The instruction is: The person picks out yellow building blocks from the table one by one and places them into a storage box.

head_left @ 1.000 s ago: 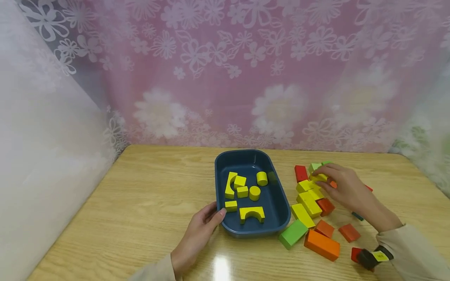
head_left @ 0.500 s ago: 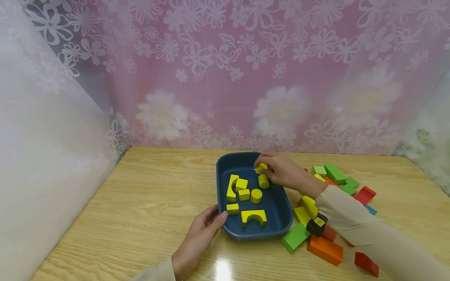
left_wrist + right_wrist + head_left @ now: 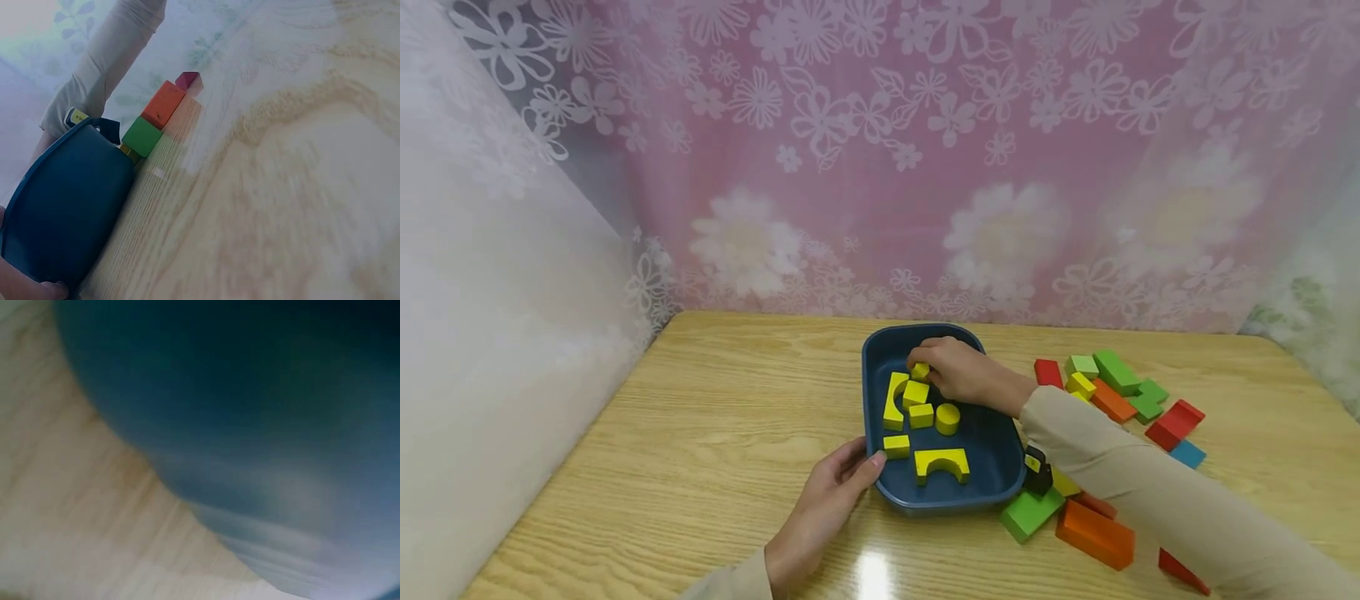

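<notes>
A dark blue tray (image 3: pixel 988 454) stands on the table with several yellow blocks inside, among them an arch block (image 3: pixel 942 462), a cylinder (image 3: pixel 947 419) and a small cube (image 3: pixel 915 393). My left hand (image 3: pixel 823 512) grips its near left side, thumb over the rim. Over the tray's far part, my right hand (image 3: pixel 962 371) pinches a small yellow block (image 3: pixel 921 370) near the curved yellow block (image 3: pixel 894 400). That hand covers part of the tray floor. The left wrist view has the tray's outer wall (image 3: pixel 69 206); in the right wrist view the blue wall (image 3: pixel 219 412) is blurred and close.
Right of the tray lie loose blocks: green (image 3: pixel 1032 513), orange (image 3: pixel 1096 535), red (image 3: pixel 1175 423), blue (image 3: pixel 1188 454) and a few yellow (image 3: pixel 1081 384). The right sleeve (image 3: pixel 1150 475) passes over some of them. A floral curtain (image 3: pixel 880 167) hangs behind the table (image 3: pixel 737 400).
My right hand has taken a yellow block from the pile and carried it left into the tray, then further left across it. My left hand has stayed on the tray.
</notes>
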Demonstrator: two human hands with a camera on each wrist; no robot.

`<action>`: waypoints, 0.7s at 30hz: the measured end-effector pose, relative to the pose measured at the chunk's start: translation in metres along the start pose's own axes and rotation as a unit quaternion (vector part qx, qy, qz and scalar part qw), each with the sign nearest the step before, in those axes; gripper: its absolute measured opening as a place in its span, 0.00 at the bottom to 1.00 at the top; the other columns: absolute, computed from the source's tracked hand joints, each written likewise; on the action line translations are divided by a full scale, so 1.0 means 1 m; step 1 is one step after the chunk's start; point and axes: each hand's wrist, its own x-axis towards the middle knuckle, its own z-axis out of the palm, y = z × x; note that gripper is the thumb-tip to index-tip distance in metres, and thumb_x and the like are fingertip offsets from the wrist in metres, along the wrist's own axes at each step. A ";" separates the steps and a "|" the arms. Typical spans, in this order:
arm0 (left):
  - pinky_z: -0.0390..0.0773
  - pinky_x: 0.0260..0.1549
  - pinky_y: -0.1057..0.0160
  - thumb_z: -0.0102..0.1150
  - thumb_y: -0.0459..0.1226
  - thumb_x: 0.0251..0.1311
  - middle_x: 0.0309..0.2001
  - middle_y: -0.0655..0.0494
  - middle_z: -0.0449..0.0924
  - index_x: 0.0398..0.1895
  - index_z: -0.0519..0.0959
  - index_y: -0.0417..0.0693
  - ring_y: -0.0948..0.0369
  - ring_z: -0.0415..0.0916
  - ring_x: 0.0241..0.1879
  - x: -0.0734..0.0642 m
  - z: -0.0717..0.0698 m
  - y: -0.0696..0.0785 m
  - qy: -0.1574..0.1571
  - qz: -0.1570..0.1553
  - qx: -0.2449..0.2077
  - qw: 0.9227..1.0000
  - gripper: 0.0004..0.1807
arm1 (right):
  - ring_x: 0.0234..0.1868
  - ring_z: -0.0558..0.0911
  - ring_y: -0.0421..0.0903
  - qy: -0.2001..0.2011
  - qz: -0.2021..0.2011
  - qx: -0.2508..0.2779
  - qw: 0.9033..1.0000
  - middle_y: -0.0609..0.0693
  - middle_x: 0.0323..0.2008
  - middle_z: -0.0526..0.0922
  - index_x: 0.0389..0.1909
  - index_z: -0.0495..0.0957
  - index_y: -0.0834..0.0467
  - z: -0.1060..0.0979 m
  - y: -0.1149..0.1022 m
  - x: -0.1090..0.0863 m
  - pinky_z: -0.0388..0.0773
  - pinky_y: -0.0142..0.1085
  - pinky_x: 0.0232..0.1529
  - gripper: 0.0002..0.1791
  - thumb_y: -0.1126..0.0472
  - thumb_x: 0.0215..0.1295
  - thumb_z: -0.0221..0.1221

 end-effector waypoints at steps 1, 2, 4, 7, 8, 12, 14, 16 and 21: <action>0.70 0.63 0.53 0.54 0.51 0.68 0.68 0.37 0.62 0.70 0.59 0.31 0.47 0.65 0.65 0.000 0.000 0.000 -0.001 -0.001 -0.003 1.000 0.39 | 0.39 0.82 0.51 0.001 0.000 -0.004 1.000 0.57 0.42 0.82 0.46 0.81 0.64 0.001 0.000 0.000 0.83 0.36 0.39 0.15 0.78 0.60 0.57; 0.70 0.63 0.53 0.54 0.51 0.68 0.68 0.37 0.62 0.70 0.59 0.32 0.48 0.65 0.65 0.000 0.000 0.000 -0.001 -0.001 -0.005 1.000 0.38 | 0.40 0.82 0.51 0.001 0.000 -0.006 1.000 0.57 0.42 0.82 0.47 0.80 0.64 0.001 0.001 -0.001 0.83 0.36 0.40 0.16 0.78 0.60 0.57; 0.69 0.63 0.54 0.54 0.51 0.68 0.68 0.37 0.62 0.70 0.59 0.32 0.48 0.65 0.65 0.000 0.000 0.000 -0.003 0.000 -0.011 1.000 0.38 | 0.39 0.82 0.51 0.004 -0.002 -0.008 1.000 0.57 0.42 0.82 0.47 0.80 0.64 0.001 0.001 -0.001 0.83 0.37 0.40 0.16 0.78 0.60 0.57; 0.69 0.63 0.54 0.54 0.51 0.68 0.68 0.37 0.62 0.70 0.58 0.31 0.48 0.65 0.65 -0.001 0.000 0.000 -0.005 0.005 -0.012 1.000 0.39 | 0.40 0.82 0.51 0.006 -0.006 -0.004 1.000 0.57 0.42 0.82 0.47 0.80 0.64 -0.001 0.000 -0.002 0.83 0.37 0.40 0.15 0.78 0.61 0.57; 0.69 0.63 0.54 0.54 0.51 0.68 0.68 0.37 0.62 0.70 0.59 0.31 0.48 0.65 0.65 -0.001 0.000 0.001 -0.006 0.005 -0.013 1.000 0.39 | 0.40 0.82 0.51 0.006 -0.006 -0.002 1.000 0.57 0.42 0.82 0.47 0.80 0.65 -0.001 -0.001 -0.002 0.83 0.37 0.41 0.14 0.77 0.61 0.57; 0.70 0.62 0.55 0.54 0.51 0.68 0.67 0.37 0.63 0.70 0.59 0.32 0.49 0.65 0.65 -0.002 0.001 0.001 -0.007 0.005 -0.014 1.000 0.38 | 0.42 0.82 0.51 0.005 0.000 -0.010 1.000 0.57 0.43 0.82 0.47 0.80 0.64 -0.004 -0.001 -0.005 0.83 0.39 0.43 0.15 0.77 0.60 0.58; 0.70 0.62 0.55 0.54 0.51 0.68 0.67 0.38 0.63 0.70 0.59 0.32 0.49 0.65 0.65 -0.002 0.001 0.001 -0.009 0.005 -0.016 1.000 0.38 | 0.43 0.82 0.52 0.010 0.009 -0.017 1.000 0.56 0.44 0.82 0.48 0.80 0.63 -0.007 0.000 -0.010 0.83 0.40 0.45 0.16 0.77 0.59 0.60; 0.70 0.62 0.55 0.54 0.50 0.68 0.68 0.38 0.63 0.70 0.59 0.32 0.49 0.65 0.65 -0.001 0.001 0.000 -0.009 0.007 -0.017 1.000 0.38 | 0.44 0.82 0.52 0.021 0.019 -0.018 0.999 0.56 0.46 0.81 0.48 0.80 0.63 -0.013 0.001 -0.017 0.83 0.41 0.45 0.17 0.78 0.58 0.60; 0.69 0.63 0.55 0.54 0.51 0.68 0.68 0.37 0.62 0.70 0.59 0.32 0.48 0.64 0.65 -0.001 -0.002 -0.001 -0.001 0.007 -0.009 1.000 0.38 | 0.43 0.81 0.54 0.065 0.045 -0.029 0.996 0.56 0.46 0.81 0.47 0.79 0.63 -0.035 0.012 -0.047 0.83 0.45 0.43 0.16 0.77 0.59 0.61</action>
